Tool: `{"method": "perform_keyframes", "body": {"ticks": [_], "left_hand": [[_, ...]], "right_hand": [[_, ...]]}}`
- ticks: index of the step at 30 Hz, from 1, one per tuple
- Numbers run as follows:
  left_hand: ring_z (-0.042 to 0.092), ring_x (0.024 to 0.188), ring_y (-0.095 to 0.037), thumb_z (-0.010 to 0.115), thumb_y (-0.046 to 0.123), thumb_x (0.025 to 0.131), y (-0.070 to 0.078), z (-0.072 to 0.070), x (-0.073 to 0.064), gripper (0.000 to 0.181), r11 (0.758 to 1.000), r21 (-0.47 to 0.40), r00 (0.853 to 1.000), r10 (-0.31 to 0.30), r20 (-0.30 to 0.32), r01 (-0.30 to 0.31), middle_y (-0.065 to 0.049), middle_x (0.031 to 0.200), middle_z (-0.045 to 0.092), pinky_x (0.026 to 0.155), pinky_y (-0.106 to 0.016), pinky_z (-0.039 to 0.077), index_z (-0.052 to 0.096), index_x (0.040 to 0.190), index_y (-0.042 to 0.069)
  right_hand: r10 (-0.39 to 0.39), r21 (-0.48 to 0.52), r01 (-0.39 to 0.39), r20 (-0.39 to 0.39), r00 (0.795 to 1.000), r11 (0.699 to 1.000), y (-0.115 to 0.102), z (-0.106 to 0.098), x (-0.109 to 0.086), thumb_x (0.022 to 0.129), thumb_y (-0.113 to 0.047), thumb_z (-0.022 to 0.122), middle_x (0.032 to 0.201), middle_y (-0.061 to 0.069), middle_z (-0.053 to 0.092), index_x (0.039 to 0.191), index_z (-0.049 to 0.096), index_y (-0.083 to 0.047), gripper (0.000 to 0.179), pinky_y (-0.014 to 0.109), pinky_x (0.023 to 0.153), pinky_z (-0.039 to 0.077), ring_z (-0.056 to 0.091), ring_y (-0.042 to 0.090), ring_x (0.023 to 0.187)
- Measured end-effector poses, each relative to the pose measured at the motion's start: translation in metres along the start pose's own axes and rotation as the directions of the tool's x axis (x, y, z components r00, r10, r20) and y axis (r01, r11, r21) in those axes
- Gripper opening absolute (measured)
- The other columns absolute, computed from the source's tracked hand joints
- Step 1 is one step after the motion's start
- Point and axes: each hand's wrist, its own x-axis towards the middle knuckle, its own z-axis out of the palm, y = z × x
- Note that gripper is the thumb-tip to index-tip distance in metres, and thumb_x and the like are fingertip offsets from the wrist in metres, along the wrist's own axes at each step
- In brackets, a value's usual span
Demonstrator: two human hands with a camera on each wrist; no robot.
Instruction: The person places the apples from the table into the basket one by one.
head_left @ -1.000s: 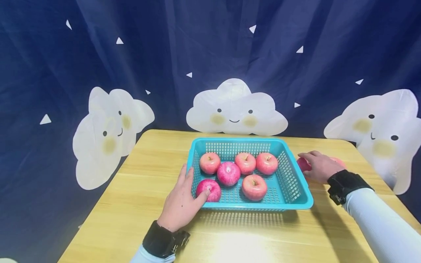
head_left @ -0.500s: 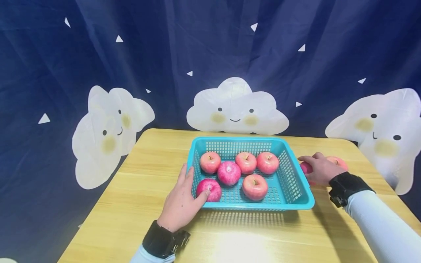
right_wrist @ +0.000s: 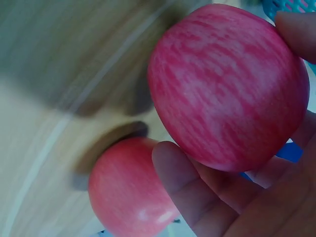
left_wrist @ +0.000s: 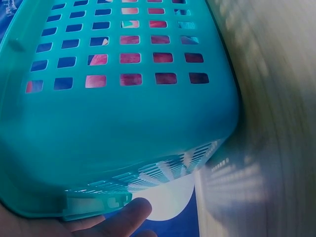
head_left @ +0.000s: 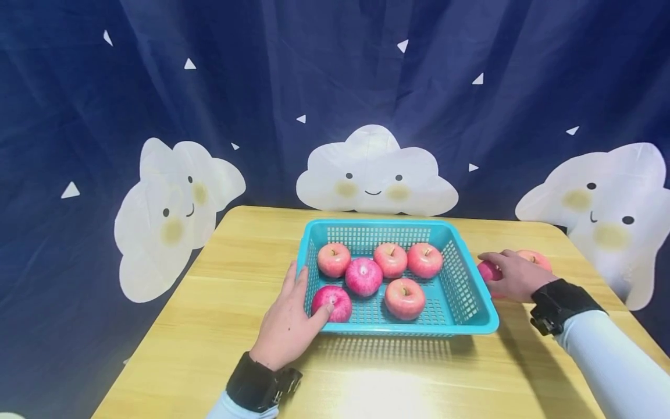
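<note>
A turquoise plastic basket [head_left: 398, 329] holds several apples. My left hand [head_left: 288, 317] grips its left rim, thumb over the front left corner above a dark pink apple [head_left: 335, 302]; in the left wrist view its fingers [left_wrist: 131, 217] wrap the basket rim. Right of the basket, my right hand [head_left: 515, 276] holds a striped dark pink apple [right_wrist: 227, 89] between thumb and fingers. This apple [head_left: 489, 271] is partly hidden by the hand in the head view. Behind the hand, a paler apple [head_left: 535, 259] lies on the table, with a shadow under it.
Inside the basket, another dark pink apple [head_left: 363, 277] sits among paler ones, such as the front apple [head_left: 405, 298]. The light wooden table [head_left: 225, 279] reaches back to a dark blue curtain [head_left: 345, 70] with smiling clouds.
My right hand has shifted slightly right and nearer to me with the dark pink apple. More of the paler apple behind it shows. My left hand and the basket have stayed in place.
</note>
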Motion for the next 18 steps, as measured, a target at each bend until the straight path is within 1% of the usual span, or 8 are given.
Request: {"method": "perform_keyframes", "body": {"ticks": [4,11,14,18], "left_hand": [[0.033,0.147,-0.032,0.068,0.053,0.09,-0.001,0.0,0.0,0.094,1.0,-0.006,1.0,0.001,-0.002,-0.001,-0.009,0.169,0.012,0.101,-0.06,0.046,0.027,0.16,0.007],[0.033,0.147,-0.032,0.067,0.053,0.09,-0.001,0.0,0.0,0.093,1.0,-0.006,1.0,0.004,0.001,-0.004,-0.009,0.169,0.011,0.101,-0.059,0.047,0.026,0.161,0.008],[0.033,0.147,-0.032,0.066,0.053,0.09,-0.001,0.0,0.0,0.093,1.0,-0.011,1.0,0.005,0.004,-0.005,-0.008,0.169,0.01,0.102,-0.059,0.046,0.026,0.161,0.008],[0.032,0.147,-0.032,0.065,0.054,0.091,-0.002,0.0,0.0,0.093,1.0,-0.01,1.0,0.007,0.003,-0.007,-0.008,0.169,0.01,0.102,-0.059,0.046,0.026,0.161,0.007]], "right_hand": [[-0.014,0.017,0.015,-0.021,1.0,1.0,-0.004,-0.009,-0.004,0.081,-0.028,0.078,0.111,0.025,0.058,0.137,0.055,0.0,0.066,0.049,0.07,0.056,0.061,0.033,0.084],[-0.024,0.053,0.026,-0.036,0.999,0.998,-0.015,-0.027,-0.016,0.084,-0.035,0.078,0.114,0.022,0.057,0.141,0.053,-0.003,0.07,0.042,0.069,0.054,0.061,0.03,0.088],[-0.038,0.042,0.041,-0.065,0.997,0.998,-0.018,-0.034,-0.02,0.084,-0.038,0.08,0.116,0.023,0.057,0.141,0.054,-0.004,0.071,0.043,0.069,0.054,0.061,0.031,0.089],[-0.054,0.002,0.054,-0.094,0.994,0.999,-0.023,-0.04,-0.024,0.084,-0.041,0.08,0.119,0.023,0.056,0.141,0.055,-0.007,0.071,0.046,0.07,0.055,0.061,0.032,0.091]]}}
